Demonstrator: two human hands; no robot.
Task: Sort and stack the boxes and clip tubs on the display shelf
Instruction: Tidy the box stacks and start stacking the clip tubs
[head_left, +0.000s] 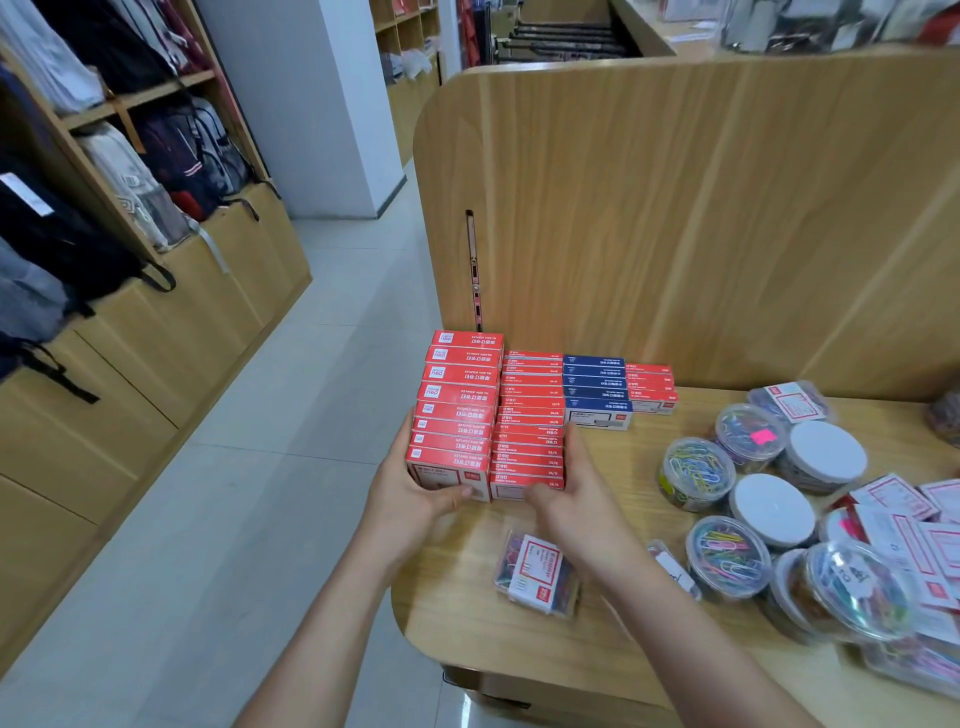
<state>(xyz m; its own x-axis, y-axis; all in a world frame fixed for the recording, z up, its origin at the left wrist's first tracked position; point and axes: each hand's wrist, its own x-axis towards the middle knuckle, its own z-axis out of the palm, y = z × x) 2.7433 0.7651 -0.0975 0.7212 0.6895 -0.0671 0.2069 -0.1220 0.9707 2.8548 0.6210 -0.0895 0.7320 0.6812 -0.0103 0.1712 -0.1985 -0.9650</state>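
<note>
Red boxes (457, 395) fill two tight rows running near to far at the left end of the display shelf (613, 639), the left row taller than the right. We see a wooden back panel (675, 208) rising behind the shelf. Across the aisle on the left, backpacks (78, 234) hang in a wooden rack. Clip tubs (727, 556) crowd the right half of the shelf, some tipped on their sides, with flat labelled packs among them. Blue boxes (595, 384) sit just right of the red rows, with a shorter red pile (649, 387) right of them. Our left hand (410, 499) grasps the left flank of the red boxes, thumb on the near face. Our right hand (571, 493) grasps the right flank likewise. A clear clip pack (537, 571) lies just near of the right hand, beside the wrist.
</note>
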